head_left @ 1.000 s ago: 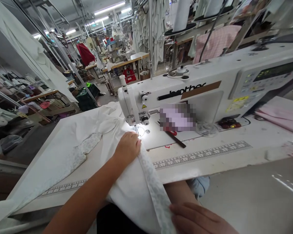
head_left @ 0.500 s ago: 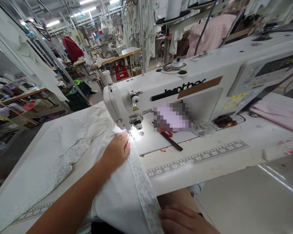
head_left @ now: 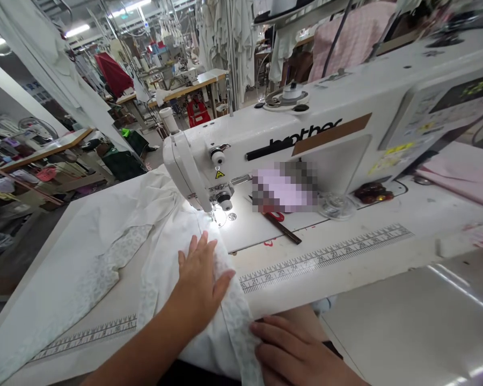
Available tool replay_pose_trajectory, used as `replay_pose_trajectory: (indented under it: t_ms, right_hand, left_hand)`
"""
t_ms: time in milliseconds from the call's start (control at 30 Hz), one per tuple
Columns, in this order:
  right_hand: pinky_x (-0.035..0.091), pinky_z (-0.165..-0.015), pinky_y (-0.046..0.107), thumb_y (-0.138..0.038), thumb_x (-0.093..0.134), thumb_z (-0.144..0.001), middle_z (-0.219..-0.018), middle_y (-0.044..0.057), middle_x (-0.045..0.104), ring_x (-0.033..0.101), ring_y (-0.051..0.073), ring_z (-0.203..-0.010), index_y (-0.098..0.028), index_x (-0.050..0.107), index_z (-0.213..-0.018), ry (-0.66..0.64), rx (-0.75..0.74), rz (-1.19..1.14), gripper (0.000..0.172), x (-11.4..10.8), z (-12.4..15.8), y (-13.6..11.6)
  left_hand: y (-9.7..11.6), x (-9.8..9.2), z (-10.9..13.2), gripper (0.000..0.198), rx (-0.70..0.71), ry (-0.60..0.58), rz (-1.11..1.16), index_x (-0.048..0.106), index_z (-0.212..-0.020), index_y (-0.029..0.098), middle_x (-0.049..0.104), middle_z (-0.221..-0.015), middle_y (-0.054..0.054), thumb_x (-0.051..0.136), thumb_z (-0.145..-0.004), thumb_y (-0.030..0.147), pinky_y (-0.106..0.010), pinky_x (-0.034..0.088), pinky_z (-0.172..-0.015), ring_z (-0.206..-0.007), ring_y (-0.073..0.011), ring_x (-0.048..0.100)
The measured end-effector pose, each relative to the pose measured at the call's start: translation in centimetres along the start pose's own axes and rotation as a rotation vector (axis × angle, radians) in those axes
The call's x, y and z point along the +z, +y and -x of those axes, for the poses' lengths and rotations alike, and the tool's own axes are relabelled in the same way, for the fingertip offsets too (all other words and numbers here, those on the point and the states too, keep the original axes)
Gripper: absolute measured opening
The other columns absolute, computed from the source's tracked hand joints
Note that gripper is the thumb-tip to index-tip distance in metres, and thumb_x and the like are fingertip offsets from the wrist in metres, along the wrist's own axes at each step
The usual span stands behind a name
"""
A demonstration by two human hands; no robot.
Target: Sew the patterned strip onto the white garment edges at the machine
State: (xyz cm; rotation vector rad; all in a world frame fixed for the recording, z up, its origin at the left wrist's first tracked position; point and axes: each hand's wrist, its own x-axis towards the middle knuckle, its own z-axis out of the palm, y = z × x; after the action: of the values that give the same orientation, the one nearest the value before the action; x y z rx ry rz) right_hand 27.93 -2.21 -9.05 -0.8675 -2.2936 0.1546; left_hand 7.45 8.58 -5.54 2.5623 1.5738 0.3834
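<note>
White fabric (head_left: 165, 252) with a pale spotted band (head_left: 241, 313) along its right edge runs under the lit needle area of a white sewing machine (head_left: 187, 171). My left hand (head_left: 199, 287) lies flat on the fabric just in front of the presser foot (head_left: 212, 215), fingers spread and thumb across the band. Lower down, at the table's front edge, my right hand (head_left: 293, 348) grips the band's right edge, fingers curled together. Its thumb is hidden. More of the fabric spreads over the table to the left, with spotted patterned parts (head_left: 131, 244).
Right of the needle lie red-handled scissors (head_left: 276, 216) and a dark flat strip (head_left: 284, 229). A clear round bobbin case (head_left: 337, 206) stands under the machine arm. A printed ruler (head_left: 326, 260) runs along the table's front. Pink fabric (head_left: 459, 177) lies at the right.
My left hand has drawn back from beside the presser foot toward me, its fingers now spread on the fabric. My right hand has shifted slightly up along the band. The fabric under my left hand is rearranged.
</note>
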Motion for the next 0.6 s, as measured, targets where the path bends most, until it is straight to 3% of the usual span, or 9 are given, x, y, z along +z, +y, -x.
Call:
replay_pose_trajectory:
  t_ms: [100,267,400,600]
  right_hand:
    - [0.037,-0.112,0.033,-0.015,0.054,-0.093,-0.097,-0.002,0.072,0.058,0.015,-0.115,-0.024,0.066,-0.088,-0.011,-0.012,0.037,0.016,0.2,-0.2,-0.1]
    - [0.037,-0.110,0.030,-0.010,0.056,-0.087,-0.096,0.000,0.072,0.062,0.014,-0.107,-0.021,0.064,-0.078,0.188,-0.030,0.022,0.017,1.3,0.0,0.1]
    - [0.033,-0.112,0.031,-0.012,0.059,-0.087,-0.102,0.001,0.071,0.060,0.015,-0.111,-0.021,0.063,-0.076,0.144,-0.010,0.030,0.015,2.1,0.5,0.0]
    - [0.034,-0.112,0.035,-0.013,0.057,-0.089,-0.096,-0.001,0.071,0.059,0.017,-0.113,-0.021,0.063,-0.078,0.098,-0.105,0.096,0.014,1.9,0.7,0.5]
  left_hand:
    - [0.6,-0.1,1.8,0.058,0.115,-0.033,-0.055,0.028,-0.143,0.012,0.029,-0.153,-0.023,0.046,-0.096,0.040,-0.075,0.026,-0.104,-0.143,-0.0412,0.020]
    - [0.3,-0.5,1.8,0.049,0.306,0.015,-0.076,0.041,-0.135,0.010,0.043,-0.145,-0.021,0.048,-0.095,0.035,-0.067,0.029,-0.108,-0.140,-0.0365,0.033]
    - [0.5,-0.8,1.6,0.044,0.379,0.056,-0.080,0.047,-0.131,0.008,0.052,-0.138,-0.020,0.049,-0.094,0.032,-0.062,0.031,-0.110,-0.136,-0.0339,0.040]
    - [0.7,-0.9,1.5,0.045,0.393,0.010,-0.047,0.049,-0.129,0.005,0.054,-0.135,-0.021,0.051,-0.092,0.030,-0.059,0.038,-0.108,-0.133,-0.0348,0.044]
